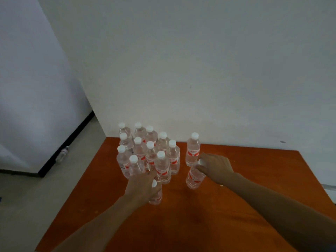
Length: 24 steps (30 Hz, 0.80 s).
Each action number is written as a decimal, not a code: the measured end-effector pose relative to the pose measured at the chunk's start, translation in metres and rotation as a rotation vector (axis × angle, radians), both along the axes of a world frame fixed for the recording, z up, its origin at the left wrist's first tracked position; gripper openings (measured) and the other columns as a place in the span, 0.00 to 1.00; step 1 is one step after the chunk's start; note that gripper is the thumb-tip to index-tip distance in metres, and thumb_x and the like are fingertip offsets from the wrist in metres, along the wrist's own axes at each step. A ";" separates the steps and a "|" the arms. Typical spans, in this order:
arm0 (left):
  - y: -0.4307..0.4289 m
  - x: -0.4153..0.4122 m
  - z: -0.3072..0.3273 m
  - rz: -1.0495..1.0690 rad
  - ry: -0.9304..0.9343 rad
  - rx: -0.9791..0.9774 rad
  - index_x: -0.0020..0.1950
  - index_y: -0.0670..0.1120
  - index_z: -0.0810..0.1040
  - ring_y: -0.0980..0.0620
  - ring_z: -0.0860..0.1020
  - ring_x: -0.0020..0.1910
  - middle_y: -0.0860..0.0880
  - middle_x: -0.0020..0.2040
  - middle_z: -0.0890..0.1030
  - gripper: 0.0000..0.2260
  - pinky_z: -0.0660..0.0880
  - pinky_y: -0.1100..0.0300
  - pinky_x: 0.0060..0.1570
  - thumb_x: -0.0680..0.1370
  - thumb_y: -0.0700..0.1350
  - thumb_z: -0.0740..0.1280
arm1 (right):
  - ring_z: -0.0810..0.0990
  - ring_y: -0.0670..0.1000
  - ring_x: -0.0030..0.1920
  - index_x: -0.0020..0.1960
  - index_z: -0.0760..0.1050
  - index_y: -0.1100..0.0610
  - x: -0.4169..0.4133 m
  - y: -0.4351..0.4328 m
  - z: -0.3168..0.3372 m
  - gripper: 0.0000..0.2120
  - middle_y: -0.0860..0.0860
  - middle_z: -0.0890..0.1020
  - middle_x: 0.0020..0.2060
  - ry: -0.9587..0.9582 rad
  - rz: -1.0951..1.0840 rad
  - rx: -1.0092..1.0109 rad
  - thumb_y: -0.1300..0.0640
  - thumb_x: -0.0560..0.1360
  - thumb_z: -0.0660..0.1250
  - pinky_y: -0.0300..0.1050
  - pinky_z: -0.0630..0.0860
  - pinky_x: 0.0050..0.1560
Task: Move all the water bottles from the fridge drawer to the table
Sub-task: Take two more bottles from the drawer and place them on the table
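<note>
Left hand (141,186): closed around the top of a bottle, palm over the neck, white cap showing at the thumb side.
Left-hand bottle (156,196): upright on the table, at the near edge of the cluster, its lower body and red label visible below the hand.
Stray bottle (62,154): far left, on the floor by the dark baseboard; seems to be lying tilted, though it is too blurred to be sure.
Bottle cluster (145,151): about ten clear bottles with white caps and red labels, standing packed together at the table's far left, just beyond the left hand.
Table (181,224): orange-brown top, pushed against a pale wall.
Lone bottle (193,150): upright, apart from the cluster, just behind the right hand.
Right hand (215,165): fingers curled over the cap and shoulder of another bottle.
Right-hand bottle (195,177): leaning toward the hand, base on or near the tabletop, right of the cluster.
</note>
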<state>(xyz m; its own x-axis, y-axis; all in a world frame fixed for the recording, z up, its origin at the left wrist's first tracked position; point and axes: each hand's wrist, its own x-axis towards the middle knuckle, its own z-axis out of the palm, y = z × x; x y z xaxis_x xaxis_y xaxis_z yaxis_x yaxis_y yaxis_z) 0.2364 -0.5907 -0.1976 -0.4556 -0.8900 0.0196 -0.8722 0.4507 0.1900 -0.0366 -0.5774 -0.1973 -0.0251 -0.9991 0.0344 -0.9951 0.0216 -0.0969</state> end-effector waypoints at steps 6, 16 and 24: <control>-0.043 0.001 -0.011 -0.010 0.010 0.025 0.52 0.50 0.74 0.54 0.77 0.43 0.52 0.48 0.81 0.13 0.70 0.60 0.40 0.77 0.58 0.60 | 0.80 0.47 0.43 0.62 0.70 0.47 0.010 -0.052 -0.015 0.17 0.47 0.80 0.53 -0.007 0.026 0.024 0.40 0.77 0.60 0.38 0.74 0.38; -0.070 -0.005 -0.025 -0.070 -0.037 0.029 0.56 0.50 0.74 0.52 0.78 0.47 0.51 0.50 0.81 0.15 0.73 0.57 0.44 0.78 0.58 0.59 | 0.77 0.46 0.40 0.58 0.72 0.49 0.016 -0.082 -0.032 0.16 0.48 0.79 0.53 -0.099 0.001 0.004 0.40 0.77 0.62 0.38 0.73 0.37; -0.083 0.007 -0.002 -0.265 -0.037 -0.082 0.67 0.49 0.70 0.52 0.75 0.58 0.51 0.65 0.74 0.20 0.75 0.56 0.51 0.80 0.58 0.54 | 0.77 0.46 0.42 0.67 0.67 0.49 0.021 -0.059 -0.017 0.23 0.48 0.80 0.52 -0.148 -0.211 0.054 0.41 0.76 0.63 0.39 0.75 0.39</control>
